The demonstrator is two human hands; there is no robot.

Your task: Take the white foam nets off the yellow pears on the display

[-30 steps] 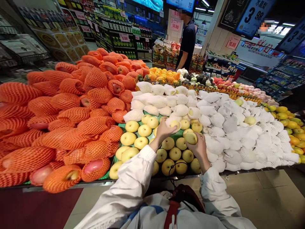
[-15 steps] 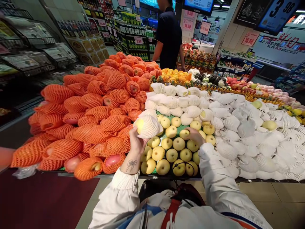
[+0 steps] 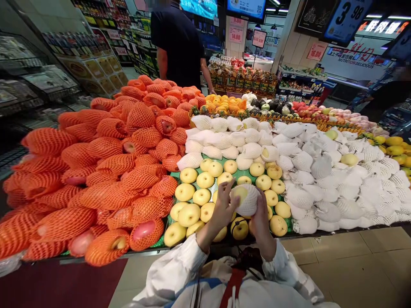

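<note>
A round yellow pear (image 3: 246, 199) in a white foam net is held up between my two hands, its bare yellow side turned left. My left hand (image 3: 224, 205) grips it at that uncovered side, thumb against the fruit and fingertips raised at the net's edge. Wrapped around the opposite side is my right hand (image 3: 261, 216), its fingers partly hidden behind the net. Below and around both hands, bare yellow pears (image 3: 189, 214) rest in rows on a green mat (image 3: 170, 220). A thin black cord lies across one pear (image 3: 239, 229) under my hands.
Fruit in orange foam nets (image 3: 120, 184) is heaped on the left. White-netted fruit (image 3: 340, 184) covers the right side and the back of the pears. A person in dark clothes (image 3: 178, 47) stands beyond the stand, near bottles of oil (image 3: 240, 79).
My left hand has carried the netted pear right and down. My right hand has come off the bare pears onto the netted one. The view has shifted, and the person behind appears farther left.
</note>
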